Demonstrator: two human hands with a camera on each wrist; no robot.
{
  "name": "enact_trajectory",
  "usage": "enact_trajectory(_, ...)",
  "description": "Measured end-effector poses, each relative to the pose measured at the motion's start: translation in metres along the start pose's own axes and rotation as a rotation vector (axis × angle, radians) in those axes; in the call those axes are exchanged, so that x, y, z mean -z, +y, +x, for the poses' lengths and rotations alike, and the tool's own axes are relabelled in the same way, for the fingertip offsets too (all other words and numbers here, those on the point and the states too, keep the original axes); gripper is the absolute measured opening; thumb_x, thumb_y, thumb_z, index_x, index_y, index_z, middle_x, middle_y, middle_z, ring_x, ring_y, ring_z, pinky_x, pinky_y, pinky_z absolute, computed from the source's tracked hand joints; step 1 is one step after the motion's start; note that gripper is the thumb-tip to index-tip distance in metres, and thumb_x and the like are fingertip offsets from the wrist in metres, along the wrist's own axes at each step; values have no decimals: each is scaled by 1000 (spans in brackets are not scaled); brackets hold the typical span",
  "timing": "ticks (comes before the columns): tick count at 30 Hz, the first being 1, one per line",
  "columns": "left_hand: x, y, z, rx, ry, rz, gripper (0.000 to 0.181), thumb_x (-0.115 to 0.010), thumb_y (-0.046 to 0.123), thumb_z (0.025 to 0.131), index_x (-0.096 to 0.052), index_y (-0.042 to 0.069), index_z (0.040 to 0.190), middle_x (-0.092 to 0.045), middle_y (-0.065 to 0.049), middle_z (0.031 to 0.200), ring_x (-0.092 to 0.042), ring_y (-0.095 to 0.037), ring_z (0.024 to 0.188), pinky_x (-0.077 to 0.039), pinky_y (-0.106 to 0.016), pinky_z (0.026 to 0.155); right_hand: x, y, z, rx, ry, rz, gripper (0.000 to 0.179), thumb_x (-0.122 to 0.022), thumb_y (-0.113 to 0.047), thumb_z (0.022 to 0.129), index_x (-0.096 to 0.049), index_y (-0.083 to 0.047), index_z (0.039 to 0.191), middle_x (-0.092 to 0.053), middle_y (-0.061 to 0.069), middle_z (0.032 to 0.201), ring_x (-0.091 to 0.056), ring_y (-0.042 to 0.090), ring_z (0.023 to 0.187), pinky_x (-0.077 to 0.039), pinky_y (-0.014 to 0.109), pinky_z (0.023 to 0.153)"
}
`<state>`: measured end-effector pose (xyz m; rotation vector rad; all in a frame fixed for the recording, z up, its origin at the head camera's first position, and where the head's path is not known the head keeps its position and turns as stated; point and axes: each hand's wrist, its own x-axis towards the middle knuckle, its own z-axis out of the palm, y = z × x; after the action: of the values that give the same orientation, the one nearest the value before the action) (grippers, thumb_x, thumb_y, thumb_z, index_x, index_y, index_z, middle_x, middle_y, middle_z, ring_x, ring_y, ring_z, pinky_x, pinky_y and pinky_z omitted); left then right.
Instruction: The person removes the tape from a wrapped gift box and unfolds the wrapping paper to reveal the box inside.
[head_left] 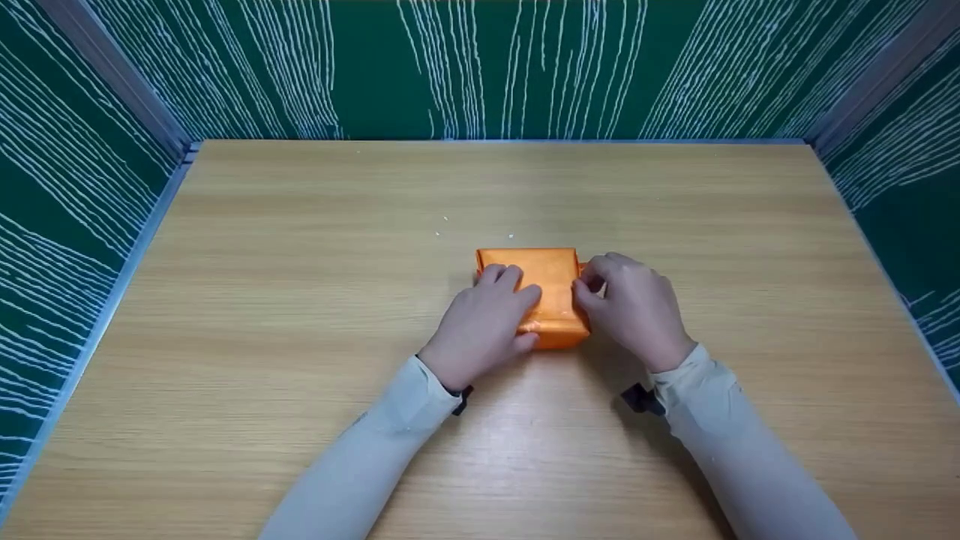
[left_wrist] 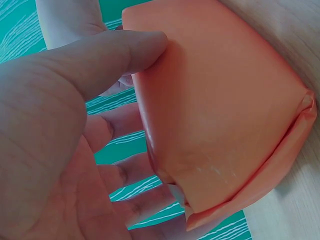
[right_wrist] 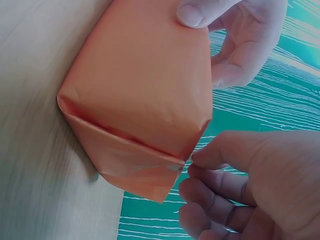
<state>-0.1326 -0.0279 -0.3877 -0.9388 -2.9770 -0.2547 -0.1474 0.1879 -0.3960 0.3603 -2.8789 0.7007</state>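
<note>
A boxy package [head_left: 551, 289] wrapped in shiny orange paper lies on the table. My left hand [head_left: 480, 322] holds it from the left, fingers spread over the top and thumb against the near side. In the left wrist view the thumb [left_wrist: 145, 50] presses on the smooth orange face. At the package's right end my right hand [head_left: 637, 311] pinches the paper's edge between bent thumb and index finger. The right wrist view shows a folded end flap [right_wrist: 135, 160] standing out from that end, with the right fingertips at its corner. The package's underside is hidden.
The wooden table [head_left: 300, 225] extends around the package on all sides. A few tiny white scraps [head_left: 511, 236] lie just beyond it. Green panels with white streaks [head_left: 525, 67] stand along the back and both sides.
</note>
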Motion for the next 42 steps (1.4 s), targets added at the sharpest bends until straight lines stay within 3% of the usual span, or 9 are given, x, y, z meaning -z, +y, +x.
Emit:
enact_trajectory(8, 0, 0, 1, 11, -35, 0, 39, -72, 39, 93, -66, 16, 124, -58, -9, 127, -52, -30, 122, -60, -41, 76, -3, -2, -1, 21, 13, -4, 24, -76, -31, 92, -73, -8, 86, -68, 7, 82, -58, 23, 67, -50, 37, 61)
enact_trajectory(25, 2, 0, 1, 8, -28, -20, 35, -72, 38, 94, -66, 16, 121, -57, -8, 123, -52, -30, 118, -59, -39, 76, 2, 0, 1, -28, -41, 12, 11, -71, -17, 94, -74, -7, 90, -67, 7, 83, -55, 23, 65, -46, 35, 59)
enact_trajectory(33, 2, 0, 0, 0, 0, -3, 35, -75, 36, 91, -67, 15, 118, -58, -9, 121, -53, -30, 118, -59, -40, 72, -1, 1, 0, 15, 20, -9, 21, -72, -26, 94, -72, -7, 85, -68, 6, 80, -57, 23, 64, -48, 37, 60)
enact_trajectory(42, 0, 0, 1, 8, -18, -5, 35, -74, 38, 93, -67, 16, 120, -57, -9, 123, -52, -30, 117, -59, -40, 75, 0, 1, 1, -14, -35, -7, 15, -72, -22, 94, -73, -7, 89, -67, 7, 82, -55, 24, 65, -46, 36, 60)
